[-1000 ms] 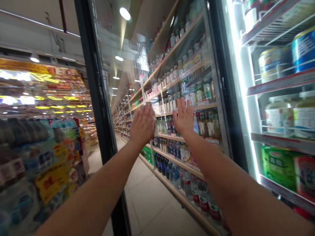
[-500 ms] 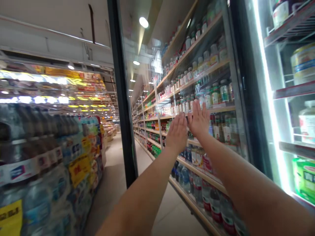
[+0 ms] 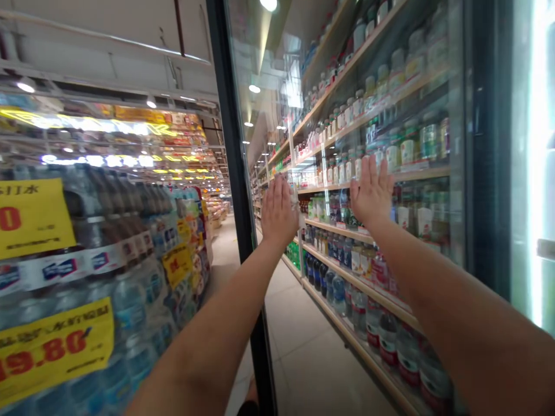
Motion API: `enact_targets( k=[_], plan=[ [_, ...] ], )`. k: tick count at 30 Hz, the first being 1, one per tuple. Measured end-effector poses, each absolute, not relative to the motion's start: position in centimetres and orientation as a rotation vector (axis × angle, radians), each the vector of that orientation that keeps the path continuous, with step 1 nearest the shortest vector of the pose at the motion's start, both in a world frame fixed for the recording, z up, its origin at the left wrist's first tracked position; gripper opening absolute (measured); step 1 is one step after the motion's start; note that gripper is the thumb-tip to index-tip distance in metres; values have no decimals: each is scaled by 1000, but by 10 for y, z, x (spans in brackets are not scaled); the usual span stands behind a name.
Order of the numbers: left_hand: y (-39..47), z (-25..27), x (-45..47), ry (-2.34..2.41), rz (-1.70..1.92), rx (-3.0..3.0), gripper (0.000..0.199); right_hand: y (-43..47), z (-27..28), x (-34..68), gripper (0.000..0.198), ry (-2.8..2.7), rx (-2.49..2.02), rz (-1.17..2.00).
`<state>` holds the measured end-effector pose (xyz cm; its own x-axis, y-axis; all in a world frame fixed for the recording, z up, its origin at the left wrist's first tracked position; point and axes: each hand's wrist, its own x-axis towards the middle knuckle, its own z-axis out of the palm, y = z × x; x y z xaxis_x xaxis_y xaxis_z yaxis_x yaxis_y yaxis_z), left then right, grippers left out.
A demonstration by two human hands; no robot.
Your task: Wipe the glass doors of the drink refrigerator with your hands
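A tall glass cooler door (image 3: 277, 75) with a black frame (image 3: 236, 138) stands before me. My left hand (image 3: 280, 214) is raised flat against the glass near the frame, with its fingers stretched up. Beside its thumb shows a small pale patch that I cannot make out. Farther right on the same pane rests my right hand (image 3: 372, 193), palm to the glass, fingers spread. Whether both palms fully touch the glass is hard to tell. Shelves of bottles (image 3: 347, 167) show in the glass behind both hands.
At left, a stack of shrink-wrapped water bottles (image 3: 130, 300) carries yellow price signs (image 3: 56, 352). A tiled aisle floor (image 3: 225, 248) runs ahead. At the right edge glows the lit cooler interior (image 3: 537, 173). A foot (image 3: 249, 401) shows low beside the door frame.
My hands have moved apart, the left one leftward and the right one rightward and slightly up. The view has shifted left, so less of the cooler interior shows.
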<state>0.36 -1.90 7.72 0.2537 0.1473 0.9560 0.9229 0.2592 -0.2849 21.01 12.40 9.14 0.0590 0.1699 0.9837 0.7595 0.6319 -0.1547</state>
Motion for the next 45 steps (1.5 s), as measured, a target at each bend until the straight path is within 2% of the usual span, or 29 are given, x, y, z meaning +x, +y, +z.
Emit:
enact_targets(
  k=[10,16,24,32,40,45],
  plan=[
    [18,21,56,-981,-535,-1483,68,120,92,207,64,-1470,-875,-541],
    [14,36,52,-940,-404,-1536,64,119,93,208,63,-1467,-897,-562],
    [-13,81,16,-1066,-734,-1324,67,125,92,208,62,-1434,-792,-529],
    [-13,38,26,-1092,-689,-1326,69,120,88,210,60,-1437,-765,-502],
    [-32,42,-13,-1153,-873,-1130,69,115,88,210,61,-1467,-826,-506],
    [-22,4,13,-1002,-535,-1426,70,116,87,209,63,-1467,-828,-516]
  ],
)
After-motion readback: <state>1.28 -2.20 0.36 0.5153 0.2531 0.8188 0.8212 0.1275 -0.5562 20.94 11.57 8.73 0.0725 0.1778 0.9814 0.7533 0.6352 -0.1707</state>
